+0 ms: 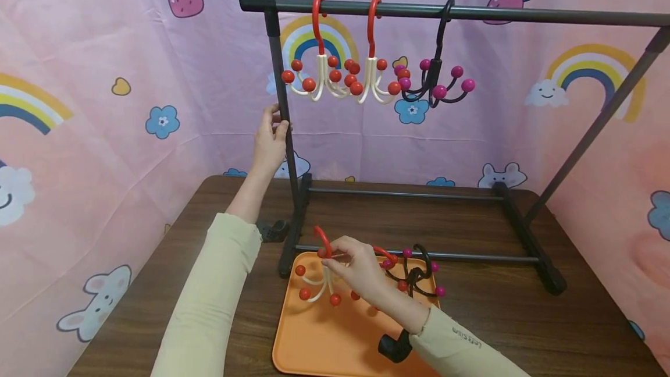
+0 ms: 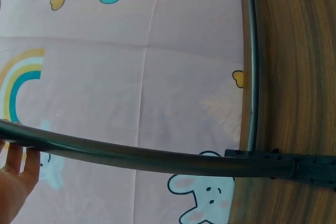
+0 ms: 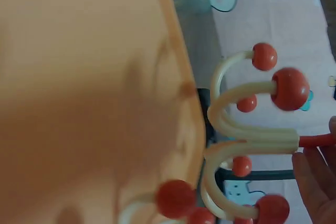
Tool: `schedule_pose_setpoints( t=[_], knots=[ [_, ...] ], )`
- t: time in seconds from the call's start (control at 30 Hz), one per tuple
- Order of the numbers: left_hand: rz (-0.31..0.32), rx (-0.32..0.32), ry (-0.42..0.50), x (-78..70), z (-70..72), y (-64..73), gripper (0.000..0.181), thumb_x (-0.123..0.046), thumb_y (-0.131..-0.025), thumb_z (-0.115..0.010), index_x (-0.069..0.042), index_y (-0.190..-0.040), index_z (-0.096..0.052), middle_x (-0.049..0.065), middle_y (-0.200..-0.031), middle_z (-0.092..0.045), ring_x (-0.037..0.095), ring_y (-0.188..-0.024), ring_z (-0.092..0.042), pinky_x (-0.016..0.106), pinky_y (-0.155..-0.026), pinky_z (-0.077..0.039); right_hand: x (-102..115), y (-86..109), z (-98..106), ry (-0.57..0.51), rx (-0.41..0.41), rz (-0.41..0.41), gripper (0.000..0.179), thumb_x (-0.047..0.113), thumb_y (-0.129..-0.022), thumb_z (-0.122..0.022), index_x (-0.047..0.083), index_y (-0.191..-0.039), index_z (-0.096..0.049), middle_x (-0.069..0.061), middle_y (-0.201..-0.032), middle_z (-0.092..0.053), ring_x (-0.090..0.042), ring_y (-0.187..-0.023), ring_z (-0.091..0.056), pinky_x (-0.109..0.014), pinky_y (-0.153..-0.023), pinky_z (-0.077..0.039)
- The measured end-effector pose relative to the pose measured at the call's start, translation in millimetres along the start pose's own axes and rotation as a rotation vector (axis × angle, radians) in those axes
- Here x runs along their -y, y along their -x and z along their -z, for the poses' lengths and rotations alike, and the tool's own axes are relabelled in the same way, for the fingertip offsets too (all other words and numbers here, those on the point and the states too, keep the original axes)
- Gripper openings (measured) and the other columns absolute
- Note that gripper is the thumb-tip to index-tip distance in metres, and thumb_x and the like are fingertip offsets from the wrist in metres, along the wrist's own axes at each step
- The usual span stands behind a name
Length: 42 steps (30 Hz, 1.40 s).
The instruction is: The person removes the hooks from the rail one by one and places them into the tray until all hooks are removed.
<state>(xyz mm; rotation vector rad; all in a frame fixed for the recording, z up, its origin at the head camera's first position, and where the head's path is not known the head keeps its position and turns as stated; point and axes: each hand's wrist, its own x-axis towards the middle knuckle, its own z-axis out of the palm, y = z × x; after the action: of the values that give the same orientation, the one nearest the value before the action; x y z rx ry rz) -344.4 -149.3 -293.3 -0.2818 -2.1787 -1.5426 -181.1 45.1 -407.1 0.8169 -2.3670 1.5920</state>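
My left hand grips the left upright post of a dark metal rack, its fingers around the tube; in the left wrist view, fingers show at the tube. My right hand pinches the red hook shank of a cream multi-arm hanger tipped with red balls. That hanger is upright above the orange tray. A second red hook, partly hidden behind the right hand, and a black hanger with magenta balls lie at the tray's far side.
From the rack's top bar hang two red-hooked cream hangers and a black one. The rack's feet stand on a brown wooden table. Patterned cloth encloses the table's back and sides.
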Motion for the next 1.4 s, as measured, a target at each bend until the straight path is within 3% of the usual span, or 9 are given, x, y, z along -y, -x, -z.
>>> schedule_pose_setpoints(
  t=[0.17,0.37,0.53,0.73,0.93,1.07,1.2,1.4],
  knots=[
    [0.003,0.007,0.008,0.0,0.9,0.9,0.033,-0.018,-0.098,-0.038,-0.018,-0.131,-0.037,0.008,-0.114,-0.047,0.025,-0.102,-0.055,0.035,-0.081,-0.043,-18,4.9,-13,0.008,-0.022,0.015,0.009,0.007,-0.078,-0.069,0.008,-0.087,-0.067,-0.003,-0.088,-0.064,-0.017,-0.081,-0.066,-0.026,-0.072,-0.053],
    [0.021,0.006,0.006,-0.3,0.5,0.8,0.035,-0.019,-0.098,-0.038,-0.02,-0.133,-0.036,0.007,-0.116,-0.047,0.022,-0.103,-0.055,0.034,-0.083,-0.043,-25,7.0,-20,0.035,-0.048,0.06,0.008,0.007,-0.079,-0.069,0.007,-0.086,-0.067,0.0,-0.086,-0.063,-0.015,-0.082,-0.066,-0.03,-0.071,-0.053],
    [0.02,0.005,0.011,-0.2,0.1,0.4,0.035,-0.019,-0.098,-0.038,-0.019,-0.133,-0.036,0.008,-0.117,-0.046,0.022,-0.102,-0.054,0.035,-0.083,-0.042,-30,6.3,-24,0.098,-0.082,0.072,0.009,0.006,-0.077,-0.071,0.007,-0.085,-0.067,0.001,-0.086,-0.064,-0.012,-0.082,-0.065,-0.024,-0.07,-0.052],
    [0.021,0.011,0.014,-0.2,0.0,0.8,0.035,-0.019,-0.098,-0.038,-0.019,-0.133,-0.035,0.008,-0.118,-0.046,0.024,-0.104,-0.054,0.035,-0.083,-0.042,-37,7.9,-28,0.15,-0.092,0.03,0.009,0.008,-0.078,-0.07,0.01,-0.086,-0.067,0.002,-0.089,-0.063,-0.01,-0.085,-0.063,-0.02,-0.072,-0.051],
    [0.014,0.007,0.016,-0.6,0.2,0.6,0.036,-0.019,-0.098,-0.038,-0.019,-0.134,-0.035,0.009,-0.118,-0.046,0.025,-0.104,-0.053,0.035,-0.083,-0.042,-43,8.2,-30,0.09,-0.082,0.002,0.009,0.004,-0.078,-0.069,0.008,-0.085,-0.066,-0.001,-0.088,-0.063,-0.012,-0.085,-0.064,-0.016,-0.071,-0.05],
    [0.013,0.007,0.021,-1.4,0.4,0.7,0.036,-0.019,-0.098,-0.038,-0.019,-0.134,-0.035,0.009,-0.118,-0.047,0.026,-0.105,-0.053,0.036,-0.084,-0.042,-42,8.3,-29,0.093,-0.069,-0.019,0.01,0.005,-0.079,-0.068,0.007,-0.088,-0.065,-0.001,-0.09,-0.063,-0.013,-0.087,-0.064,-0.018,-0.073,-0.05],
    [0.012,0.011,0.025,-1.0,0.5,1.9,0.036,-0.018,-0.097,-0.039,-0.018,-0.133,-0.035,0.009,-0.116,-0.047,0.027,-0.104,-0.053,0.035,-0.083,-0.042,-35,10.5,-24,0.114,-0.024,-0.079,0.022,0.008,-0.08,-0.069,0.007,-0.1,-0.061,-0.002,-0.096,-0.064,-0.014,-0.093,-0.063,-0.023,-0.078,-0.05],
    [0.017,0.013,0.026,-0.4,0.4,1.9,0.035,-0.019,-0.098,-0.038,-0.02,-0.132,-0.036,0.008,-0.116,-0.047,0.02,-0.1,-0.053,0.035,-0.083,-0.042,-8,9.0,-7,0.151,0.04,-0.109,0.037,0.009,-0.08,-0.069,0.004,-0.113,-0.052,-0.009,-0.105,-0.062,-0.021,-0.098,-0.061,-0.03,-0.082,-0.05]
  ],
)
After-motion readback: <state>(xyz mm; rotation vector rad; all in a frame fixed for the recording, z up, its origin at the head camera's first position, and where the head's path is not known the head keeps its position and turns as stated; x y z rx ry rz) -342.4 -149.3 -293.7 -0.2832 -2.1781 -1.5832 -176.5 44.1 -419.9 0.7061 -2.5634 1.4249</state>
